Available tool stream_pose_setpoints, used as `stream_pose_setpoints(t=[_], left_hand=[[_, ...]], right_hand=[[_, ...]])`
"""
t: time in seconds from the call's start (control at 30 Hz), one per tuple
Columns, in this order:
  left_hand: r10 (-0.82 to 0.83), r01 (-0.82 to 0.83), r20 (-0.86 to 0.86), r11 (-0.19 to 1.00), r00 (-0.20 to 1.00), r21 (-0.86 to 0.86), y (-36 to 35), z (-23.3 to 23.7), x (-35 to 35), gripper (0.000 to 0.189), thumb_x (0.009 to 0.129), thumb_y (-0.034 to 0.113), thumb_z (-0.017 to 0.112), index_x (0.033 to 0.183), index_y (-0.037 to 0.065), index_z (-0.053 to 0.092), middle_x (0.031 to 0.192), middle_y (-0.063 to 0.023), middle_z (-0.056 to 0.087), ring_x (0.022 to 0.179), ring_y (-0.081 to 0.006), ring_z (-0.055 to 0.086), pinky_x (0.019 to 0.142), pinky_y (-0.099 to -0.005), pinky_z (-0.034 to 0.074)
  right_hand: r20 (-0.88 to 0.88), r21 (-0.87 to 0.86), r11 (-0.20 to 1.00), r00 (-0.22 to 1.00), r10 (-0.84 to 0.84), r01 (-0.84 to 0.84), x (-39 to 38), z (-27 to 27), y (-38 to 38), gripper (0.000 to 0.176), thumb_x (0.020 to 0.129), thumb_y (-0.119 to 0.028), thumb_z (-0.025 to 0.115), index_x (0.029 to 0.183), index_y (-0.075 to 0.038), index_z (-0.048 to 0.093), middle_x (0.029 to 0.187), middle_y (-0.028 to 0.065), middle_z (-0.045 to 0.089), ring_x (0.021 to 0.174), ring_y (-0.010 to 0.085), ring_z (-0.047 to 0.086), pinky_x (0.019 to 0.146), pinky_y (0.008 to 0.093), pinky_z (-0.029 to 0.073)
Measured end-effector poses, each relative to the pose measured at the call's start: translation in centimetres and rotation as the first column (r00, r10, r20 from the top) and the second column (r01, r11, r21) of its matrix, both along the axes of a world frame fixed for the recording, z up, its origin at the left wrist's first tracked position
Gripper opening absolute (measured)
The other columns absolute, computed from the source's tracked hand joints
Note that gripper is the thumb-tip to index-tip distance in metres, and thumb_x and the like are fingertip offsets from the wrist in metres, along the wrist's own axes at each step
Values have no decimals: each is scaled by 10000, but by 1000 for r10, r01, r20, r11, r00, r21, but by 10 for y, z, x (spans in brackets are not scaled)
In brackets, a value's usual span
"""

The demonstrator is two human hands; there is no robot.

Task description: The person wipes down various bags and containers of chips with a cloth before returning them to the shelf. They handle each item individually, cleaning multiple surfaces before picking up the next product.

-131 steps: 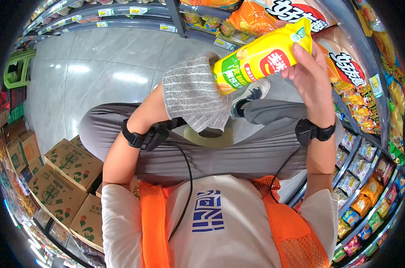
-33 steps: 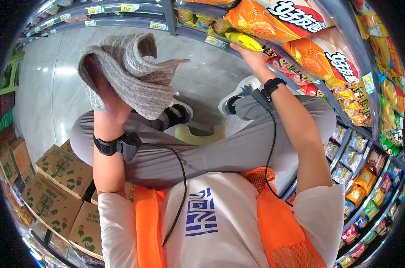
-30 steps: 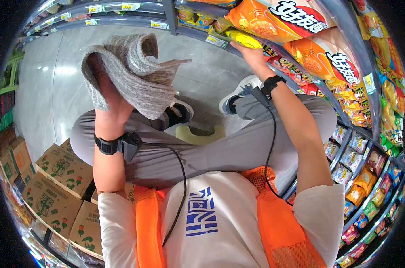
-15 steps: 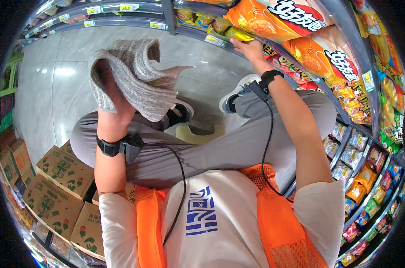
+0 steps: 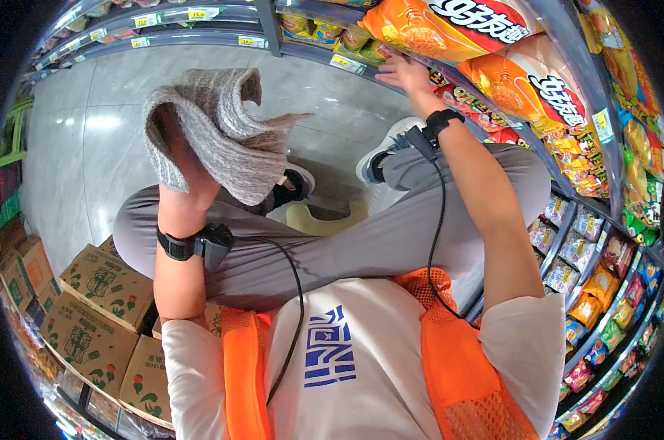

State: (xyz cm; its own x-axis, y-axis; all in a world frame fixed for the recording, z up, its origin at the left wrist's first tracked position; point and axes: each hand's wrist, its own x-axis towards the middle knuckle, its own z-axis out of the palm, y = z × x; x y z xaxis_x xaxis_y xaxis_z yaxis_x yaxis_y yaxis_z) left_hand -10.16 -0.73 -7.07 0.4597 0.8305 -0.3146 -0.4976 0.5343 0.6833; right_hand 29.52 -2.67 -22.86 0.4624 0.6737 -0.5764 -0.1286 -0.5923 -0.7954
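Observation:
My left hand (image 5: 193,170) holds a grey knitted-looking cloth (image 5: 233,158), which is draped over it and hides most of the fingers. The cloth hangs in folds above the floor, over my left knee. At the lower shelf, my right hand (image 5: 407,75) is stretched out with its fingers apart and nothing in them. Just beyond its fingertips stand small yellow-green snack bags (image 5: 354,40) behind a price-tag strip (image 5: 347,64). Large orange snack bags (image 5: 420,29) lie on the shelf above that hand.
Several cardboard boxes (image 5: 108,286) are stacked at my left. Shelves of packaged snacks (image 5: 596,293) curve round on the right. A pale yellow stool-like object (image 5: 325,222) is between my legs, with my shoes (image 5: 376,165) near it. Cables (image 5: 442,220) run from my wristbands.
My right hand has drawn back slightly from the yellow bag at the shelf edge, and its fingers have spread. The left hand and cloth have hardly moved.

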Motion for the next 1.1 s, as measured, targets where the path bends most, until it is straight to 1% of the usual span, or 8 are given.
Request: stream_pose_setpoints(t=[0.03, 0.13, 0.3, 0.5, 0.7, 0.8, 1.0, 1.1], left_hand=[[32, -31, -143, 999, 989, 7, -1, 5, 4, 745, 923, 642, 482, 1428, 97, 432, 1466, -108, 464, 1361, -262, 430, 1088, -467, 393], [-84, 85, 277, 996, 957, 9, 3, -6, -1, 577, 1015, 507, 417, 1401, 79, 438, 1390, -84, 511, 1277, -260, 484, 1096, -432, 369], [-64, 71, 287, 997, 956, -13, 1, -7, -2, 579, 1014, 523, 403, 1385, 81, 449, 1373, -91, 520, 1266, -260, 492, 1079, -434, 390], [-33, 40, 201, 999, 979, -30, -1, -5, 2, 560, 999, 508, 459, 1359, 80, 469, 1342, -85, 540, 1233, -255, 518, 1056, -440, 418], [-21, 19, 132, 1000, 991, 18, 4, -3, 7, 547, 1005, 486, 459, 1373, 82, 459, 1356, -85, 534, 1246, -250, 513, 1075, -440, 407], [-54, 49, 163, 998, 985, 33, 5, -8, 6, 560, 1007, 492, 448, 1381, 76, 450, 1373, -87, 523, 1261, -252, 503, 1088, -442, 393], [-80, 70, 218, 996, 973, 52, 3, -10, 5, 564, 1008, 499, 436, 1379, 75, 461, 1367, -96, 536, 1264, -260, 509, 1092, -445, 391], [-97, 89, 302, 995, 948, 40, 3, -7, 8, 554, 1007, 491, 443, 1377, 79, 464, 1366, -95, 538, 1263, -259, 511, 1089, -449, 394]], right_hand=[[-49, -1, 1000, 998, 27, -27, 6, -8, 0, 526, 1008, -344, 503, 1267, 113, 481, 1075, 235, 675, 881, 305, 716, 792, 322, 597], [-107, -5, 990, 985, 139, -140, 8, -10, 1, 574, 990, -391, 528, 1240, 125, 503, 1042, 227, 687, 841, 277, 718, 758, 302, 590], [163, 65, 946, 938, 305, -319, -24, 14, 0, 530, 967, -361, 583, 1188, 121, 564, 964, 177, 720, 711, 225, 723, 631, 266, 567], [233, -2, 889, 865, 445, -457, -33, 15, 19, 580, 951, -414, 606, 1227, 90, 522, 1087, 157, 682, 787, 211, 711, 676, 269, 570], [46, 223, 931, 957, 286, -289, -30, 7, 30, 456, 1010, -391, 508, 1174, 32, 559, 1091, 114, 664, 744, 209, 710, 642, 276, 560], [167, 266, 927, 960, 227, -265, -34, 0, 28, 460, 999, -356, 523, 1069, 92, 599, 1010, 173, 694, 695, 245, 727, 628, 300, 583], [365, 211, 920, 900, 240, -331, -39, 1, 20, 384, 983, -301, 556, 1014, 81, 584, 767, 130, 693, 524, 215, 688, 548, 296, 553], [494, 120, 911, 820, 290, -395, -47, 10, 9, 380, 981, -362, 561, 943, 16, 545, 785, 94, 685, 577, 211, 694, 563, 324, 539]])
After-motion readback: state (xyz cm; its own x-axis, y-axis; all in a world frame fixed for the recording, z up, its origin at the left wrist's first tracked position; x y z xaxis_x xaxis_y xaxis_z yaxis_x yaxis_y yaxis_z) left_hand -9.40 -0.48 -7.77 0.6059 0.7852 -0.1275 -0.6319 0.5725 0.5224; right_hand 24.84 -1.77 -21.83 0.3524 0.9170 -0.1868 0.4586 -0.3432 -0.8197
